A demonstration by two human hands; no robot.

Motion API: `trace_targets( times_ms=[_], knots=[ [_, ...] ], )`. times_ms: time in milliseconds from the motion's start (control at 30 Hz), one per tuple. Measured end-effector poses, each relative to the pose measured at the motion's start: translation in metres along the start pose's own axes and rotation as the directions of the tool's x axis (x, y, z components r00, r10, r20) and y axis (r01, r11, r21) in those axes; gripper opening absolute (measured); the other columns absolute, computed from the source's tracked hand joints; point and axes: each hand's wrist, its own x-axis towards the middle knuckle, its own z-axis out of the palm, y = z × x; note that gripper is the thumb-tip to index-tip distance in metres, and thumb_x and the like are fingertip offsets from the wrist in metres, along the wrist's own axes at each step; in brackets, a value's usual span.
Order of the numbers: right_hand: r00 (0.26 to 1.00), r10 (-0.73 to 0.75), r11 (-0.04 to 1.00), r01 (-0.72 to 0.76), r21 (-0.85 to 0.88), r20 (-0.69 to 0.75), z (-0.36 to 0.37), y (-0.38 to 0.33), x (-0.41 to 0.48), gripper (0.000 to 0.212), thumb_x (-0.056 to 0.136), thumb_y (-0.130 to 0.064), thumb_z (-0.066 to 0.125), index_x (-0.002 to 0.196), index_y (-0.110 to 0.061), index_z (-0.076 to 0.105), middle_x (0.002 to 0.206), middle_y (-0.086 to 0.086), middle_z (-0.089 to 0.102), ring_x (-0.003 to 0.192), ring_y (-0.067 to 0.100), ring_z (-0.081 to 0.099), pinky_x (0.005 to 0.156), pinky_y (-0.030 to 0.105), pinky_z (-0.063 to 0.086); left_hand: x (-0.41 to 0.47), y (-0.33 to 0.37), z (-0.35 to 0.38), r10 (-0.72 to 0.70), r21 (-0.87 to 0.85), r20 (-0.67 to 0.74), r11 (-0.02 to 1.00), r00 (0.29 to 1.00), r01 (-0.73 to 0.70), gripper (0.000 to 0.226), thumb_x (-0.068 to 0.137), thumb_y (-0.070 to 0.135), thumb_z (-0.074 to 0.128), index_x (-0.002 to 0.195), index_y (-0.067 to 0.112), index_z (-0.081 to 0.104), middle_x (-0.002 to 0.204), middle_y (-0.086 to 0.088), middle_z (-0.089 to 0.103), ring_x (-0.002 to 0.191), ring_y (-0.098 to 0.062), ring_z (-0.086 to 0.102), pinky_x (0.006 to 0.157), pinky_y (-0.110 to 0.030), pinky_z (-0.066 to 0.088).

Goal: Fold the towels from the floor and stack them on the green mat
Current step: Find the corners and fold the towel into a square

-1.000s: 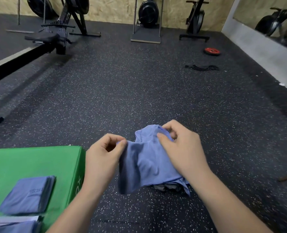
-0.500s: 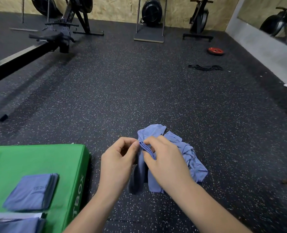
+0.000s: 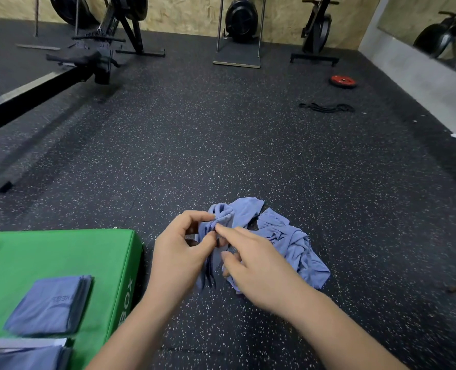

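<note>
A crumpled blue towel [image 3: 288, 241] lies on the speckled black floor in front of me. My left hand [image 3: 180, 252] pinches a bunched edge of it between thumb and fingers, lifted a little off the floor. My right hand [image 3: 259, 265] is right beside it, its fingertips pinching the same edge. The green mat [image 3: 61, 252] sits at lower left. On it rests a folded blue towel stack [image 3: 52, 305], and another folded blue towel [image 3: 26, 360] shows at the bottom left corner.
A rowing machine [image 3: 61, 73] stretches along the left. More gym machines [image 3: 240, 20] stand by the far wall. A red weight plate [image 3: 343, 81] and a black band [image 3: 327, 107] lie on the floor at the right, near a grey wall base.
Both hands have come together on one edge of the towel. The bulk of the cloth has dropped to the floor on the right; it was held up spread between the hands before.
</note>
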Motion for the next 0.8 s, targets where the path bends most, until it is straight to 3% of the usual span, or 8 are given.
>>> trace_targets(
  times_ms=[67, 167, 233, 367, 500, 567, 667, 800],
  knots=[
    [0.998, -0.041, 0.999, 0.041, 0.001, -0.051, -0.005, 0.003, 0.001, 0.042, 0.107, -0.022, 0.056, 0.147, -0.033, 0.06, 0.123, -0.02, 0.06, 0.108, 0.0, 0.06, 0.1, 0.023, 0.048, 0.002, 0.001, -0.002, 0.008, -0.006, 0.012, 1.0, 1.0, -0.008, 0.032, 0.09, 0.008, 0.075, 0.108, 0.034, 0.076, 0.099, 0.011, 0.08, 0.084, -0.013, 0.073, 0.084, -0.043, 0.061],
    [0.981, -0.071, 0.997, 0.063, -0.049, -0.182, -0.015, 0.01, 0.002, 0.024, 0.097, -0.039, 0.067, 0.121, -0.037, 0.068, 0.113, -0.022, 0.06, 0.099, 0.002, 0.062, 0.092, 0.032, 0.053, 0.003, 0.004, -0.003, 0.03, -0.036, 0.072, 0.999, 0.997, -0.027, 0.029, 0.082, 0.017, 0.069, 0.107, 0.031, 0.075, 0.099, 0.008, 0.08, 0.081, -0.012, 0.071, 0.082, -0.039, 0.06],
    [0.973, -0.076, 0.994, 0.056, -0.098, -0.219, -0.021, 0.012, 0.003, 0.036, 0.086, -0.053, 0.066, 0.119, -0.04, 0.061, 0.117, -0.024, 0.052, 0.107, 0.002, 0.057, 0.092, 0.035, 0.052, 0.001, 0.005, -0.003, 0.045, -0.043, 0.137, 0.998, 0.99, -0.039, 0.031, 0.082, 0.015, 0.068, 0.108, 0.031, 0.076, 0.098, 0.007, 0.079, 0.079, -0.011, 0.068, 0.078, -0.037, 0.056],
    [0.998, -0.031, 0.993, 0.025, -0.115, -0.048, -0.025, 0.017, 0.005, 0.063, 0.076, -0.057, 0.067, 0.136, -0.049, 0.049, 0.133, -0.027, 0.051, 0.125, 0.011, 0.054, 0.107, 0.04, 0.047, -0.005, 0.009, 0.0, 0.078, -0.056, 0.262, 0.996, 0.962, -0.066, 0.043, 0.088, -0.001, 0.068, 0.113, 0.033, 0.075, 0.101, 0.004, 0.079, 0.087, -0.012, 0.07, 0.083, -0.034, 0.056],
    [1.0, -0.001, 0.996, 0.003, -0.088, 0.027, -0.026, 0.028, 0.006, 0.019, 0.09, -0.046, 0.07, 0.1, -0.035, 0.058, 0.093, -0.017, 0.066, 0.09, 0.001, 0.06, 0.082, 0.038, 0.052, -0.005, 0.008, -0.001, 0.107, -0.138, 0.305, 0.988, 0.946, -0.067, 0.041, 0.089, 0.007, 0.069, 0.123, 0.029, 0.071, 0.109, -0.002, 0.079, 0.102, -0.023, 0.075, 0.091, -0.041, 0.056],
    [0.999, -0.037, 0.996, 0.038, -0.074, 0.012, -0.028, 0.029, 0.005, 0.019, 0.095, -0.041, 0.071, 0.089, -0.032, 0.056, 0.083, -0.018, 0.062, 0.082, -0.001, 0.057, 0.07, 0.028, 0.043, -0.003, 0.007, -0.002, 0.116, -0.139, 0.309, 0.987, 0.944, -0.076, 0.045, 0.088, 0.012, 0.071, 0.13, 0.029, 0.068, 0.108, -0.003, 0.077, 0.101, -0.028, 0.072, 0.091, -0.047, 0.055],
    [0.995, -0.089, 0.996, 0.088, -0.025, -0.038, -0.033, 0.026, 0.004, 0.024, 0.1, -0.04, 0.071, 0.083, -0.038, 0.054, 0.08, -0.02, 0.061, 0.081, 0.0, 0.057, 0.067, 0.022, 0.036, 0.0, 0.007, -0.007, 0.095, -0.109, 0.344, 0.992, 0.934, -0.061, 0.055, 0.086, 0.021, 0.077, 0.137, 0.035, 0.062, 0.107, 0.001, 0.073, 0.098, -0.021, 0.069, 0.091, -0.039, 0.055],
    [0.981, -0.104, 0.99, 0.118, 0.077, -0.167, -0.047, 0.022, 0.004, 0.02, 0.104, -0.042, 0.068, 0.092, -0.027, 0.062, 0.082, -0.007, 0.065, 0.077, 0.011, 0.06, 0.075, 0.038, 0.05, 0.002, 0.003, -0.011, 0.009, 0.067, 0.435, 0.997, 0.9, -0.042, 0.043, 0.085, 0.022, 0.084, 0.123, 0.031, 0.066, 0.101, -0.001, 0.076, 0.088, -0.02, 0.07, 0.088, -0.044, 0.057]
  ],
)
